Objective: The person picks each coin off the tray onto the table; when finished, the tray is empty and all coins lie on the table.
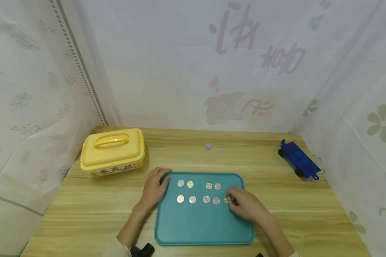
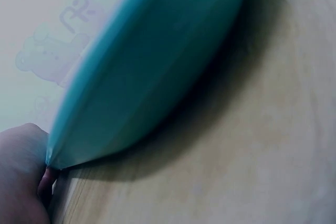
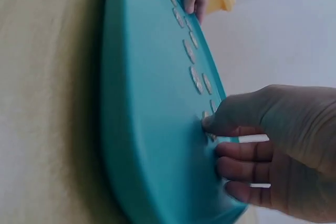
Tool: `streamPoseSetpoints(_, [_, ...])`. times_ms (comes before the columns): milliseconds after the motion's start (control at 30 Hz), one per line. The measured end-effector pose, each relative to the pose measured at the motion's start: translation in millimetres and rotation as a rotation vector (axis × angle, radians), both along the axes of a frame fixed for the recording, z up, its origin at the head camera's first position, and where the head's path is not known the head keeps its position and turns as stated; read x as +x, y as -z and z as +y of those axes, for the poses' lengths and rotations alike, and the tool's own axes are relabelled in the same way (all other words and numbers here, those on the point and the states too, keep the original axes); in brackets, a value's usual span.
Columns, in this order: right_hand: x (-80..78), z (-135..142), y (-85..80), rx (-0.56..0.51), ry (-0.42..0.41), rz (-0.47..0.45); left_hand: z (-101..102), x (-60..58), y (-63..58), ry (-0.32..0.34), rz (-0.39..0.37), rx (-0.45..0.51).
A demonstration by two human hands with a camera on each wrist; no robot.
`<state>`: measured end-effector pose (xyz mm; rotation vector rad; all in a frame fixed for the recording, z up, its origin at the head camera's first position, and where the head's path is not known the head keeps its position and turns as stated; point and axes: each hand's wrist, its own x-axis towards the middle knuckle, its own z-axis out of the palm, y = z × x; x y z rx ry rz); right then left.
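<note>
A teal tray (image 1: 202, 225) lies on the table with several gold and silver coins on it, in two rows. My left hand (image 1: 154, 189) grips the tray's far left corner, thumb on the rim; the left wrist view shows the hand (image 2: 23, 177) at the corner. My right hand (image 1: 246, 204) is over the tray's right side. Its thumb and index finger pinch a gold coin (image 1: 227, 200) at the right end of the nearer row. In the right wrist view, the right thumb partly hides that coin (image 3: 206, 115). A silver coin (image 1: 216, 201) lies just left of it.
At the back left stands a yellow lidded box (image 1: 114, 150) with a handle. A small purple piece (image 1: 208, 146) lies behind the tray, and a clear round disc (image 1: 252, 167) lies to its right. Farther right is a blue toy wagon (image 1: 299, 160). Printed curtains (image 1: 180, 71) border the table.
</note>
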<state>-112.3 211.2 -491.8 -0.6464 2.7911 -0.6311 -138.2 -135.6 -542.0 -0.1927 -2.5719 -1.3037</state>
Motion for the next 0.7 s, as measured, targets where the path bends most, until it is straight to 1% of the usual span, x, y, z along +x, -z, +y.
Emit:
streamPoseSetpoints(100, [-1.6, -4, -2.4, 0.003, 0.026, -0.031, -1, -0.4, -0.5, 0.004, 0.000, -0.003])
streamPoseSetpoints(300, [-8.5, -9, -0.9, -0.017, 0.090, -0.137, -1, 0.6, 0.0, 0.003, -0.001, -0.002])
streamPoseSetpoints(400, [-12.5, -11, 0.7, 0.008, 0.102, -0.162, -1, 0.7, -0.4, 0.005, -0.002, 0.002])
streamPoseSetpoints(567, [-18.7, -12, 0.4, 0.074, 0.061, -0.152, -2, 0.2, -0.9, 0.000, -0.012, 0.001])
streamPoseSetpoints(700, [-20.1, -10, -0.9, 0.094, 0.016, -0.124, -1, -0.2, -0.4, 0.002, -0.013, -0.002])
